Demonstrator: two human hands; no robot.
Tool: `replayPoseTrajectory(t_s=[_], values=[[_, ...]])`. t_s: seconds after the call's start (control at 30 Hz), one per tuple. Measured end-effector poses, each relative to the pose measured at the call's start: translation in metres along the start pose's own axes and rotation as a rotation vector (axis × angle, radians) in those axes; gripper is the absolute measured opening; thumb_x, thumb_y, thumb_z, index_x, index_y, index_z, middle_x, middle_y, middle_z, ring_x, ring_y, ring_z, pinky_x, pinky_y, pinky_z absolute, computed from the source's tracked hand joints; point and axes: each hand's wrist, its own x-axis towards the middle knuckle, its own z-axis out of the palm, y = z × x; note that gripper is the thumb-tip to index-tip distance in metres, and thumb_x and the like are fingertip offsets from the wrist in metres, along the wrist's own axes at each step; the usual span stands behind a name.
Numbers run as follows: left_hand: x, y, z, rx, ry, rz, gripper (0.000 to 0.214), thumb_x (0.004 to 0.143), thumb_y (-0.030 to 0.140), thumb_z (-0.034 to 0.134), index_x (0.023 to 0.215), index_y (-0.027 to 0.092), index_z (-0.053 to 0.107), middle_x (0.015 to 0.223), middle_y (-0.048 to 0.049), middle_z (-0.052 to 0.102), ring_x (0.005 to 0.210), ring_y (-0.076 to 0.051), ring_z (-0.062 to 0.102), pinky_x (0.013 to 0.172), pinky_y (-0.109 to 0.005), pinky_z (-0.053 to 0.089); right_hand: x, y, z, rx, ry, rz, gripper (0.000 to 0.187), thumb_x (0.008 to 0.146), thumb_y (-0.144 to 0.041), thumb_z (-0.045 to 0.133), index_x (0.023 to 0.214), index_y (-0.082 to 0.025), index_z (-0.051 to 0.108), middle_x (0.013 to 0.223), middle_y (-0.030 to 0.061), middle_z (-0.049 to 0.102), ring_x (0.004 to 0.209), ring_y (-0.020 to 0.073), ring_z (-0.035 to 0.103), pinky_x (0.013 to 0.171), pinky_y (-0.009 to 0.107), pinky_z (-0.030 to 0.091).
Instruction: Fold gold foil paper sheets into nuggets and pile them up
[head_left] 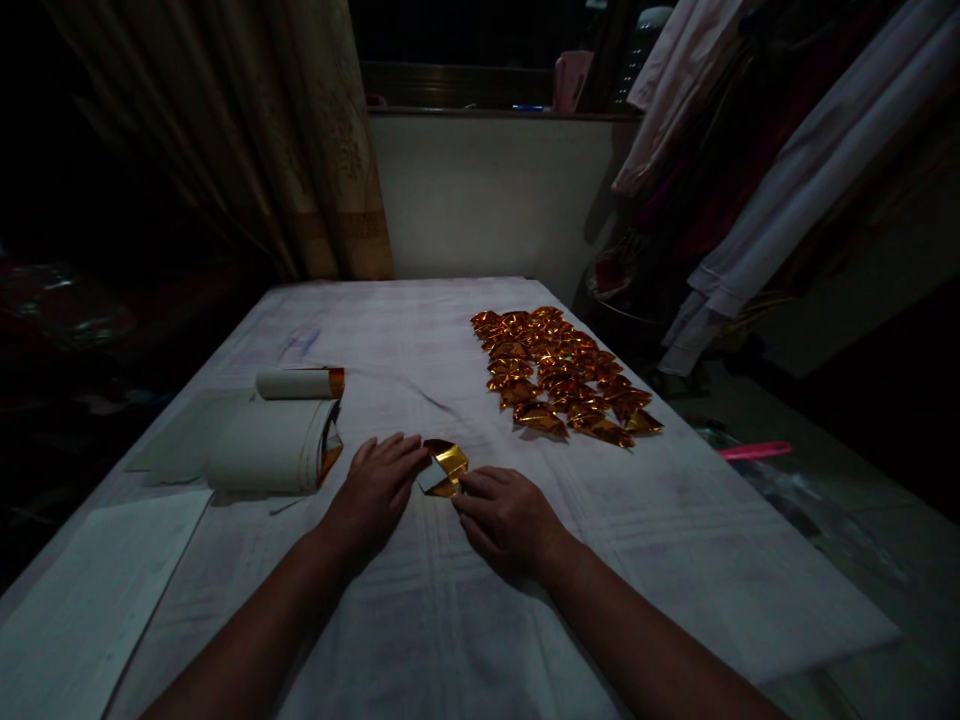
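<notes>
A small sheet of gold foil paper (448, 462), partly folded, lies on the table between my two hands. Its shiny gold face shows in a band and at the corners, with a paler part at the lower left. My right hand (504, 515) pinches the right edge of the sheet between thumb and fingers. Stretched out and nearly flat, the fingers of my left hand (382, 485) rest at the sheet's left edge. To the far right, rows of folded gold foil pieces (555, 370) cover part of the tabletop.
On the left, curled pale sheets with gold edges (262, 445) lie beside a smaller roll (296, 384). A white sheet (105, 600) is at the near left of the cloth-covered table (420, 640). Clothes (795, 180) hang on the right; a curtain (315, 150) hangs behind.
</notes>
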Motion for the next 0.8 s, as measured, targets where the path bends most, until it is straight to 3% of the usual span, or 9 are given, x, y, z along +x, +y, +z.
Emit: replayPoseTrajectory(t_s=[0.1, 0.27, 0.57, 0.8], values=[[0.01, 0.0, -0.007, -0.042, -0.086, 0.064, 0.041, 0.097, 0.019, 0.041, 0.133, 0.025, 0.059, 0.151, -0.0085, 0.054, 0.143, -0.027, 0.044, 0.117, -0.056, 0.03, 0.001, 0.002, 0.001, 0.042, 0.016, 0.014, 0.011, 0.09, -0.019, 0.061, 0.095, -0.021, 0.071, 0.109, 0.0083, 0.073, 0.098, 0.0215, 0.066, 0.087, 0.035, 0.052], [0.025, 0.003, -0.023, -0.105, -0.194, 0.122, 0.039, 0.093, 0.016, 0.044, 0.128, 0.025, 0.059, 0.144, -0.0081, 0.059, 0.139, -0.026, 0.048, 0.119, -0.057, 0.027, 0.003, 0.005, 0.005, 0.072, 0.045, 0.06, 0.01, 0.09, -0.017, 0.059, 0.093, -0.02, 0.068, 0.106, 0.0084, 0.074, 0.1, 0.022, 0.066, 0.089, 0.036, 0.053], [0.007, -0.002, -0.025, 0.014, -0.154, 0.288, 0.044, 0.091, 0.024, 0.06, 0.135, 0.024, 0.056, 0.141, -0.01, 0.062, 0.132, -0.027, 0.055, 0.118, -0.057, 0.03, 0.002, 0.011, 0.003, 0.086, 0.058, 0.109, 0.016, 0.091, -0.02, 0.06, 0.104, -0.02, 0.069, 0.121, 0.0091, 0.073, 0.108, 0.0238, 0.066, 0.095, 0.039, 0.053], [0.007, 0.007, -0.029, 0.188, -0.081, 0.458, 0.023, 0.095, 0.017, 0.058, 0.117, 0.022, 0.063, 0.115, -0.0064, 0.073, 0.102, -0.021, 0.068, 0.107, -0.045, 0.043, 0.004, 0.012, 0.004, 0.095, 0.043, 0.086, 0.017, 0.093, -0.021, 0.062, 0.107, -0.021, 0.07, 0.122, 0.0075, 0.073, 0.106, 0.023, 0.067, 0.093, 0.038, 0.053]])
